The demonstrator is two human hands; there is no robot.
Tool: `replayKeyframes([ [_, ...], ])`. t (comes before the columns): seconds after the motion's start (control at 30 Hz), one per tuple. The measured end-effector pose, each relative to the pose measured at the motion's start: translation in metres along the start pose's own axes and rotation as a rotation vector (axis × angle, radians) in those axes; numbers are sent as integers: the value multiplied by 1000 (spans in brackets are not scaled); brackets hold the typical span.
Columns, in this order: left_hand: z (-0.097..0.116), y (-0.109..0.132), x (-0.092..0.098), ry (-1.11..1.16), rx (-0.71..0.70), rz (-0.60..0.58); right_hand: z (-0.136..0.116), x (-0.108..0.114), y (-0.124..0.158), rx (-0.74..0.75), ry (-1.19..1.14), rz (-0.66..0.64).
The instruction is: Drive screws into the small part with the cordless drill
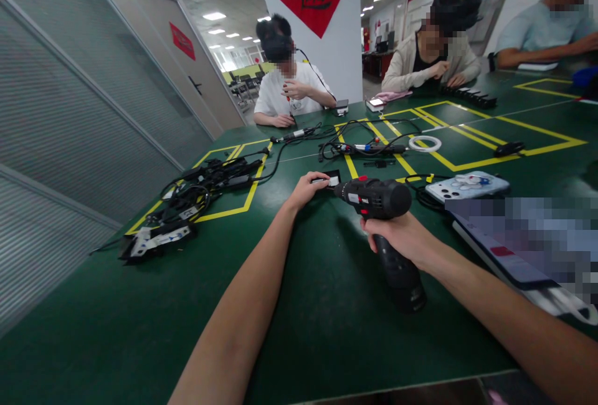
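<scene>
A black cordless drill (377,197) with red buttons is gripped by its handle in my right hand (398,234). Its chuck points left, and its battery end hangs low above the green table (322,330). My left hand (306,189) is at the front of the chuck, thumb and fingers pressed together. Just beyond those fingertips is a small black piece with a white part (333,180). What exactly the left fingers pinch is too small to make out, and the drill's tip is partly hidden there.
Black cables and adapters (219,174) pile up at left, near a white-and-black bracket (159,237). More cables (359,146) and a white ring (425,143) lie ahead. A phone (467,185) and a tablet-like device (504,249) lie at right. Several people sit across the table.
</scene>
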State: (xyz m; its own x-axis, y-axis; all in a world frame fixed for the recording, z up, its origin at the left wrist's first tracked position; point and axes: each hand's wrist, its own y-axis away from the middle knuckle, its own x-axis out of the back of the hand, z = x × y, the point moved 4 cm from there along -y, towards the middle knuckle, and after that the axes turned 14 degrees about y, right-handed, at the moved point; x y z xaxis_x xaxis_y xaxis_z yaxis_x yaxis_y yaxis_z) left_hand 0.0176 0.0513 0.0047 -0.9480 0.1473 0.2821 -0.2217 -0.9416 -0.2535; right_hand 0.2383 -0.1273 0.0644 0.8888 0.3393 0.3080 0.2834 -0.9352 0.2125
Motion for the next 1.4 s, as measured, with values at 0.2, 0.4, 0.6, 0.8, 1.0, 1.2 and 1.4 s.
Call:
replayKeyframes([
  [0.2,0,0,0,-18,-7,-3,2,-1,-1,-11,6,9],
  [0.4,-1,0,0,-22,-3,14,1,0,-1,10,5,5],
  [0.6,0,0,0,-6,-18,6,-1,0,-1,2,-6,8],
  [0.8,0,0,0,-3,-21,5,0,-1,-2,5,-7,1],
  [1.0,0,1,0,-10,-11,-1,1,0,-2,7,10,-4],
  [1.2,1,0,0,-37,-23,-2,1,-1,-2,13,-12,-1],
  [1.4,-1,0,0,-37,-29,-1,0,0,-1,-4,-27,4],
])
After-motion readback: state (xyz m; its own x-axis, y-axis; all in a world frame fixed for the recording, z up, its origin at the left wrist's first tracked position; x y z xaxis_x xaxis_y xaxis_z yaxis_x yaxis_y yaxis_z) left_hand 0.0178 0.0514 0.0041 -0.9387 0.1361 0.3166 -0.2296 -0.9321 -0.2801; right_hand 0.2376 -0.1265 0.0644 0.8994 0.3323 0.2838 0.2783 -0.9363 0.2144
